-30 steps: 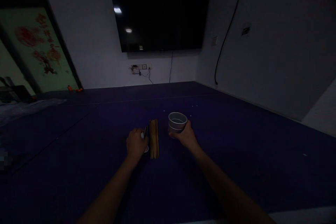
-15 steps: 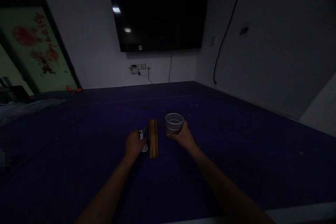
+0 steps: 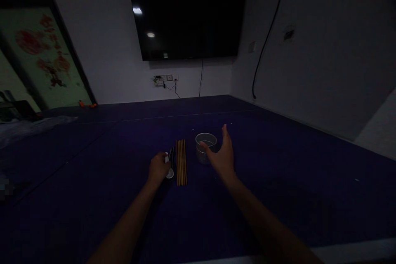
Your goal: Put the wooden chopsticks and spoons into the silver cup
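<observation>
- A dark blue-purple flat surface (image 3: 93,198) fills the lower half of the frame, with a pale strip (image 3: 355,248) along its near edge at the lower right.
- Left of bottom centre, the person's left hand (image 3: 159,168) is curled over a small white spoon (image 3: 169,173) with a rounded bowl; the handle is partly hidden, so I cannot tell whether the fingers grip it.
- Just right of that hand lie slim dark utensils (image 3: 172,154), too dim to identify.
- Beside them, a flat row of yellow-brown wooden chopsticks (image 3: 181,163) lies lengthwise, near the lower centre.
- Right of the chopsticks, apart from them, a round grey metal cup (image 3: 202,156) stands upright with its mouth up.
- The right hand (image 3: 223,157) is open at the cup's right side, thumb spread from raised fingers; the thumb overlaps the cup in view, and contact cannot be told.
- Crumpled clear plastic (image 3: 37,127) lies at the left edge, mid-height.
- White wall sockets (image 3: 169,77) sit above centre, below a large black television (image 3: 188,16) at the upper middle.
</observation>
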